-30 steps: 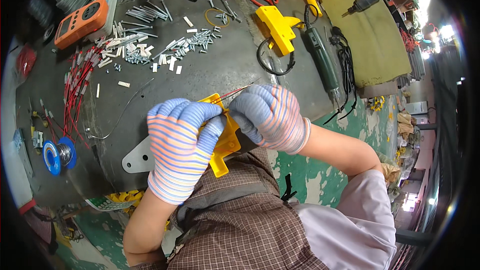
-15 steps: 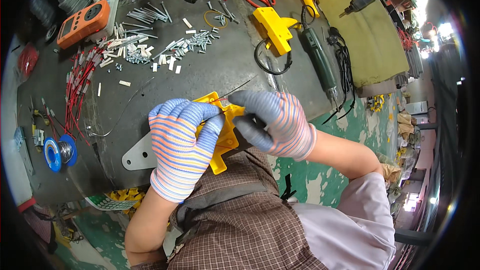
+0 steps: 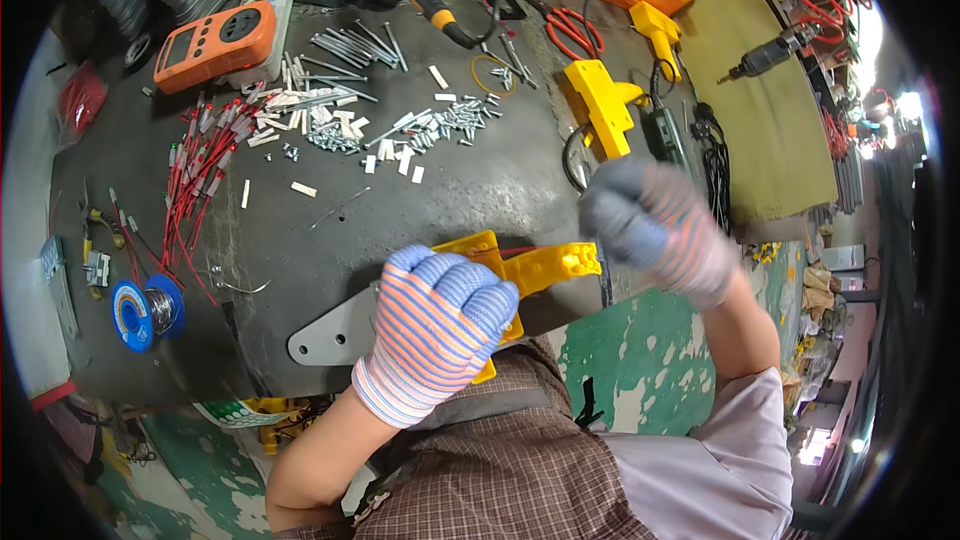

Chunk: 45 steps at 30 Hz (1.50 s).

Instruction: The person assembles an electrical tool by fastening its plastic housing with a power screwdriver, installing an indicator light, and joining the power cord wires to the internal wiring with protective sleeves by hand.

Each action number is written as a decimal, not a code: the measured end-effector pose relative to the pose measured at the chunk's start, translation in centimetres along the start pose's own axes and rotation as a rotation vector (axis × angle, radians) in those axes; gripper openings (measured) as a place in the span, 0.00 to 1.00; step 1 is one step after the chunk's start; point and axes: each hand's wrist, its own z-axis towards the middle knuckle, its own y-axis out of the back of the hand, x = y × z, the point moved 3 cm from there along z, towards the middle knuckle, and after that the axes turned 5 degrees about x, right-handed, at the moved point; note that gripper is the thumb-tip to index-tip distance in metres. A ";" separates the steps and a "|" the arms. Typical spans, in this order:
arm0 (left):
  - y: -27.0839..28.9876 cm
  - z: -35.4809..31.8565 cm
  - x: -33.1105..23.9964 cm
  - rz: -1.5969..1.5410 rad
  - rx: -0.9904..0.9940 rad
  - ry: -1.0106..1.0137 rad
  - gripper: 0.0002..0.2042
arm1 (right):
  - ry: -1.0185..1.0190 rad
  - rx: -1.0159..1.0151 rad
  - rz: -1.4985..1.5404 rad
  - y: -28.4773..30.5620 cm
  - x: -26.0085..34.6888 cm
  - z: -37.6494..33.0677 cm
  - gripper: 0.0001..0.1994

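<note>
My left hand (image 3: 435,330), in a striped knit glove, is closed over a yellow plastic tool housing (image 3: 550,268) at the table's near edge. A grey metal plate (image 3: 325,340) with holes sticks out to the left from under that hand. Thin red wire (image 3: 518,251) shows along the housing. My right hand (image 3: 660,230), gloved with dark fingertips, is smeared by motion just right of the housing's end. Its fingers look bent, but whether they hold anything is not visible. A dark cord (image 3: 605,278) hangs below it, beside the housing.
Loose screws (image 3: 455,123), white strips and red wires (image 3: 205,190) lie across the table. A blue solder spool (image 3: 145,312) stands at left. Farther back are an orange meter (image 3: 215,45), a soldering iron (image 3: 425,2), another yellow housing (image 3: 603,108) and a hanging power screwdriver (image 3: 770,52).
My right hand has moved away from the housing's middle, up and to the right. My left hand now grips over the housing, which is turned with its end pointing right. The view has shifted.
</note>
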 end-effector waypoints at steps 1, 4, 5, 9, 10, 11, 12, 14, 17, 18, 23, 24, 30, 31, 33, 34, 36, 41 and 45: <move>-0.2 0.0 0.1 -0.064 0.050 -0.002 0.07 | 0.095 0.048 -0.077 1.2 1.7 0.8 0.13; -0.5 0.2 0.4 -0.157 0.075 -0.009 0.06 | 0.368 0.191 -0.181 0.6 2.6 7.1 0.13; -0.5 0.2 0.2 -0.164 0.104 -0.017 0.07 | 0.432 0.200 -0.332 -0.2 2.0 9.2 0.12; -0.6 -0.1 0.4 -0.159 0.130 0.009 0.07 | 0.533 0.242 -0.661 -4.4 2.7 14.2 0.09; -0.6 -0.1 0.4 -0.161 0.132 0.015 0.08 | 0.545 0.254 -0.734 -5.1 2.7 14.9 0.09; -0.7 -0.1 0.4 -0.162 0.134 0.019 0.08 | 0.556 0.265 -0.807 -5.5 2.6 15.4 0.09; -0.7 -0.1 0.4 -0.167 0.130 0.016 0.08 | 0.555 0.268 -0.803 -5.9 2.3 16.0 0.09; -0.7 0.0 0.4 -0.172 0.131 0.011 0.08 | 0.785 0.217 -0.929 -6.5 2.3 16.3 0.10; -0.6 0.1 0.4 -0.155 0.150 0.004 0.08 | 0.760 0.178 -1.024 -6.8 1.9 16.0 0.10; -0.6 0.1 0.4 -0.162 0.140 0.000 0.07 | 0.778 0.134 -1.067 -7.0 2.0 15.8 0.10; -1.0 0.0 0.4 -0.172 0.115 0.009 0.05 | 0.553 0.027 -0.598 -5.6 1.4 15.5 0.09; -1.1 0.0 0.5 -0.172 0.114 0.011 0.05 | 0.563 -0.024 -0.498 -5.0 1.3 15.0 0.09; -0.7 0.0 0.4 -0.154 0.175 -0.005 0.09 | 0.604 0.155 -0.857 -4.3 -0.3 13.0 0.08; -0.8 -0.1 0.4 -0.152 0.176 0.000 0.10 | 0.589 0.151 -0.888 -4.4 -0.4 13.2 0.08; -0.8 0.0 0.3 -0.148 0.179 0.005 0.10 | 0.575 0.145 -0.917 -4.3 -0.3 13.4 0.08; -0.7 0.0 0.4 -0.147 0.178 0.001 0.10 | 0.517 0.192 -0.916 -4.1 -0.2 13.6 0.08; -0.7 0.0 0.5 -0.144 0.177 -0.003 0.10 | 0.461 0.238 -0.914 -4.0 -0.2 13.6 0.08; -0.7 0.0 0.5 -0.157 0.178 0.008 0.10 | 0.561 -0.011 -0.750 -3.7 0.2 14.6 0.09; -0.9 0.1 0.6 -0.168 0.119 0.013 0.05 | 0.308 -0.113 -0.869 -4.8 1.3 15.8 0.13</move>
